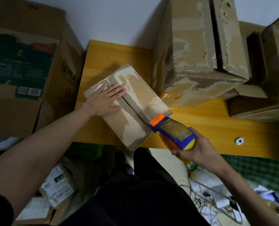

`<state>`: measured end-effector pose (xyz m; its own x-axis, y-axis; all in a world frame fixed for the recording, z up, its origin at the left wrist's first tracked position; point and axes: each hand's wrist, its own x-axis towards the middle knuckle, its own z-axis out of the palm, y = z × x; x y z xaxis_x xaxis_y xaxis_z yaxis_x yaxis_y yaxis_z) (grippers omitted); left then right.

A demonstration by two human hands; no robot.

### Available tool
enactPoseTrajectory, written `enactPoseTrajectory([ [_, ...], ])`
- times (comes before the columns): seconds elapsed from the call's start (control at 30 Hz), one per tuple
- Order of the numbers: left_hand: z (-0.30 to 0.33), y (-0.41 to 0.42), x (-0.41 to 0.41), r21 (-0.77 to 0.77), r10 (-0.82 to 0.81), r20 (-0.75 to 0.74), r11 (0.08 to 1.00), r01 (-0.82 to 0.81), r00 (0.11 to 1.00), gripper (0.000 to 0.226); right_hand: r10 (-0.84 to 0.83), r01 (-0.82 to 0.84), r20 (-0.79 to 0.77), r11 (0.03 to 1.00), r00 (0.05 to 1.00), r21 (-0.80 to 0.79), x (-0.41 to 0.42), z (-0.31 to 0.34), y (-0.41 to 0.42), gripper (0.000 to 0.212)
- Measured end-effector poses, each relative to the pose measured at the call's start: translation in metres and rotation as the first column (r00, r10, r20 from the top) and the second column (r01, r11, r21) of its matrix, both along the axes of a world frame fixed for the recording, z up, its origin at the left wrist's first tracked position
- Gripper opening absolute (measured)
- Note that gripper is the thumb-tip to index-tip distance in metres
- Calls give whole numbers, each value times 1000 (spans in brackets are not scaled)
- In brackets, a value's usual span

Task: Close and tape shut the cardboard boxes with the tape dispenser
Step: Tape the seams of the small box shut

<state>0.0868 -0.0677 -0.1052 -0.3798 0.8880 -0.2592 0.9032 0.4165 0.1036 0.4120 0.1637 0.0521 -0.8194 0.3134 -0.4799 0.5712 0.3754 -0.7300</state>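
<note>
Left hand [106, 100] flat, fingers straight, pressing the box [127, 105] flaps; right hand [199, 151] grasps the tape dispenser [171, 131] at the seam's near end; seam runs away leftward

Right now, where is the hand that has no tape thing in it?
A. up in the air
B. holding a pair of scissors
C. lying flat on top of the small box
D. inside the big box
C: the left hand lies flat, fingers straight, on the flaps of the small box, while the right hand grips the tape dispenser at the box's near end.
</note>
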Motion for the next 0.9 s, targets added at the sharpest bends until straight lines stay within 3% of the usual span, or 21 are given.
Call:
enactPoseTrajectory([
  [0.23,12,3,24,-2,20,-53,1000,-20,998,89,-33,37,-87,998,996,45,3,-5,-23,58],
  [0.63,16,17,106,10,-161,-10,987,161,987,104,-51,55,-70,997,996,52,13,-11,-24,41],
  [0.9,7,31,149,91,-19,17,996,17,1000,131,-49,50,-16,998,999,29,9,-18,-18,44],
])
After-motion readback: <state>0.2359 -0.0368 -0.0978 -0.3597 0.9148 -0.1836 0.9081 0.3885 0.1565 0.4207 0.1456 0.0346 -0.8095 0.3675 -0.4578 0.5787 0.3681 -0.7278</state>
